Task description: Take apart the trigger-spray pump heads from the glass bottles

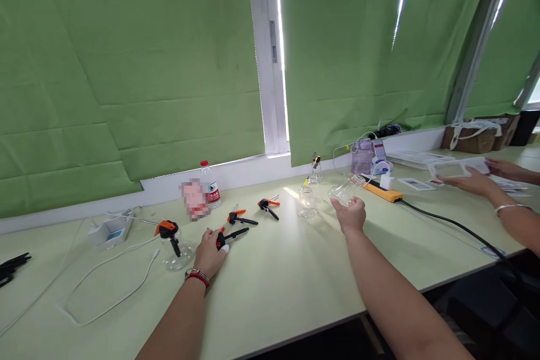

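Note:
My left hand (211,254) is closed around a black and orange spray head (221,240), low over the table. In my right hand (351,214) is a clear bottle (345,190), tilted with its neck up to the right. Two more black and orange spray heads (234,217) (268,206) lie beyond my left hand. A clear bottle with an orange and black spray head (169,230) stands left of my left hand. Another clear bottle (306,202) stands left of my right hand, and a smaller one (316,171) is behind it.
A water bottle (214,188) stands near the wall. White cables and a power strip (110,232) lie at left. At right are an orange power strip (383,189), a purple bottle (361,157), papers (417,158) and another person's hands (476,181) holding a white frame.

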### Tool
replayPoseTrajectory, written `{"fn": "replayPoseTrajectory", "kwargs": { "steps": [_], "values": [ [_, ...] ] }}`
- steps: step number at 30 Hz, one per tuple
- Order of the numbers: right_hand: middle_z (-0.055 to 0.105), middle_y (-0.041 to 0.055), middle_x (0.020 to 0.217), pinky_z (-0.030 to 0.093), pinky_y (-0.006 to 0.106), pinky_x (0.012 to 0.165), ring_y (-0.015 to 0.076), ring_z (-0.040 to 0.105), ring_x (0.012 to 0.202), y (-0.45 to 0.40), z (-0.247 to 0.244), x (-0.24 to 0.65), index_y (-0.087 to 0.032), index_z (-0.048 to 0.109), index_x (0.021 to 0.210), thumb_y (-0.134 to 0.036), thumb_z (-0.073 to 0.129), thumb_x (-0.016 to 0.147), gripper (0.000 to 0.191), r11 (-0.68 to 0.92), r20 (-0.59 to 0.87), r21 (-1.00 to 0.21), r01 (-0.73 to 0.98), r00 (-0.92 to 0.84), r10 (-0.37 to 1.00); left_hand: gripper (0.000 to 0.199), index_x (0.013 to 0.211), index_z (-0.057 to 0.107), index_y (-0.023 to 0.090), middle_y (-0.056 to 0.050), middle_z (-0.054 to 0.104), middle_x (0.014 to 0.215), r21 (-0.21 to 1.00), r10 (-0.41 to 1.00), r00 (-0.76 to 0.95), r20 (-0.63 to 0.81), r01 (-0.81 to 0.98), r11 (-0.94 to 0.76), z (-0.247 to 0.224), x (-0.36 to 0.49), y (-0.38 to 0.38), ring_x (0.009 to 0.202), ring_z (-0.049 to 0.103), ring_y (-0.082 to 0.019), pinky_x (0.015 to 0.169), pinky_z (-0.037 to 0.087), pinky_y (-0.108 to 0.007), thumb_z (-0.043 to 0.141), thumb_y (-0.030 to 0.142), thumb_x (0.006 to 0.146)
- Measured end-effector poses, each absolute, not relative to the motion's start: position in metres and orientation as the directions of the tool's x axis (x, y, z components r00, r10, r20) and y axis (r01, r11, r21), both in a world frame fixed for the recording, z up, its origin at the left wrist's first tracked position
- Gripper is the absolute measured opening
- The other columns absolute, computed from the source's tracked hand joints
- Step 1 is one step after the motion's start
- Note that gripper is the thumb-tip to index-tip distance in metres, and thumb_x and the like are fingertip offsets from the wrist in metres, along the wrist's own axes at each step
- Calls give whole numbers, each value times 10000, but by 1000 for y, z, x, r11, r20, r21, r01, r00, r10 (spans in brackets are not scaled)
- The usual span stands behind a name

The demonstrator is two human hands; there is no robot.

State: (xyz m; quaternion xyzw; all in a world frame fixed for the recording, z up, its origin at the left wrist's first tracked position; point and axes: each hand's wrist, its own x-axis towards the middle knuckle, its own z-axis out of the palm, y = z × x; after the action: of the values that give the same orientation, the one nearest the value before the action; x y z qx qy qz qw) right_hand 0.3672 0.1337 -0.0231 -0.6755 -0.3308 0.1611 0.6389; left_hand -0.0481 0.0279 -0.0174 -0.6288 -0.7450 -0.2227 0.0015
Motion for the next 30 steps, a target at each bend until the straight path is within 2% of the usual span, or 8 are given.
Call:
{"fn": "replayPoseTrajectory", "kwargs": {
  "steps": [5,8,12,14,16,20,23,30],
  "values": [
    [473,116,1238,396,306,910,218,466,1137,125,-11,355,-201,284,1236,-508,634,610,780,287,363,-932,224,616,699,420,1063,574,155,-92,505,1145,463,926,-172,338,886,-4,-14,-48,24,1017,544,-216,908,422,-304,567,283,662],
    [425,125,1283,380,332,926,230,425,1172,112,3,343,-195,276,1267,-477,615,642,765,444,509,-860,251,475,717,379,995,599,170,-78,505,1121,547,914,-161,372,834,-76,-10,-44,19,1018,535,-217,919,430,-329,593,252,625],
    [480,109,1219,398,377,913,242,457,1127,94,15,321,-224,330,1279,-428,694,605,794,552,533,-834,7,270,802,400,1016,588,196,-70,485,1157,661,913,-130,386,729,-176,-7,-37,16,1054,523,-223,907,457,-355,604,228,617],
    [508,90,1179,404,384,910,235,474,1104,86,16,310,-262,347,1278,-397,735,586,805,534,521,-832,-151,118,845,406,1030,580,193,-75,481,1176,690,914,-109,390,692,-212,-7,-35,15,1083,515,-224,917,455,-350,600,226,626],
    [529,72,1139,411,389,902,229,489,1076,80,13,299,-286,394,1243,-371,767,566,778,446,475,-864,-233,-82,876,412,1040,578,190,-79,480,1209,692,912,-89,401,682,-238,-7,-34,15,1126,496,-227,953,430,-346,595,220,629],
    [533,60,1074,415,393,886,223,502,1028,76,5,286,-252,491,1143,-285,815,503,718,283,317,-948,-146,-372,872,439,1055,586,185,-77,492,1244,675,910,-57,410,690,-261,-9,-38,17,1184,464,-226,1021,365,-339,600,216,617],
    [523,53,1033,431,373,851,215,506,1003,77,1,285,-239,479,1159,-246,805,503,732,239,255,-967,-94,-435,864,443,1072,579,186,-82,486,1256,679,912,-48,407,684,-267,-10,-41,19,1206,446,-225,1040,341,-350,596,221,631],
    [483,52,1119,402,385,888,233,455,1069,82,-3,295,-267,508,1145,-168,764,477,722,225,171,-969,98,-388,906,446,1089,574,191,-84,500,1259,699,903,-48,427,651,-296,-15,-42,21,1209,449,-231,1048,329,-369,596,220,644]
  ]
}}
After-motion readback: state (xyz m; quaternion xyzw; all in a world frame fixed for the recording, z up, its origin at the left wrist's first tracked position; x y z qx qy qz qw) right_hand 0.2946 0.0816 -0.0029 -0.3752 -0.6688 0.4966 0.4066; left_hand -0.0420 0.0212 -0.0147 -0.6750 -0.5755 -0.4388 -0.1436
